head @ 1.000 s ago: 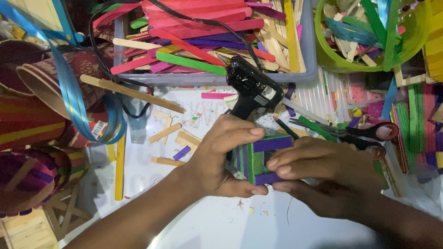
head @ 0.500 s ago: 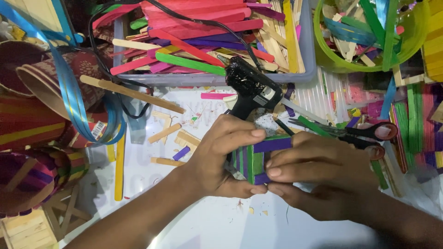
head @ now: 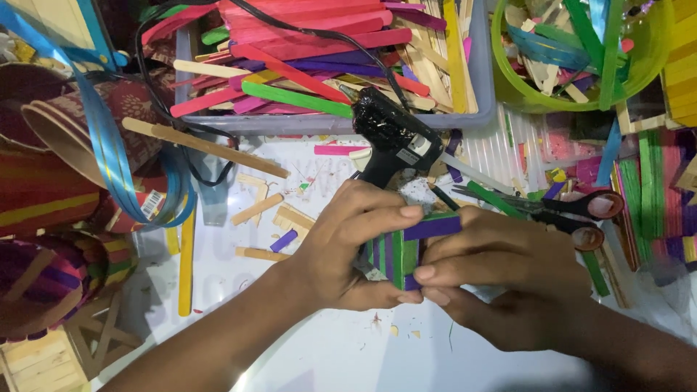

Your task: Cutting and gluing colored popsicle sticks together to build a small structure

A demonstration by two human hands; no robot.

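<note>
A small box [head: 404,254] built of green and purple craft sticks sits between both hands above the white table [head: 341,348]. My left hand [head: 348,243] grips its left side, thumb under it and forefinger along the top purple stick. My right hand [head: 501,272] pinches the right end, fingers pressed on the lower purple stick. Much of the box is hidden by my fingers. A black glue gun [head: 396,138] lies just behind the hands.
A grey tray [head: 483,80] of coloured sticks stands at the back, a green bowl [head: 508,72] of sticks at back right. Black-handled scissors [head: 573,210] lie to the right. Woven striped cups [head: 51,189] and blue ribbon [head: 109,152] crowd the left. Loose stick pieces [head: 268,218] litter the table.
My right fingers have slid left over the lower purple stick, covering more of it. The box and my left hand have barely moved.
</note>
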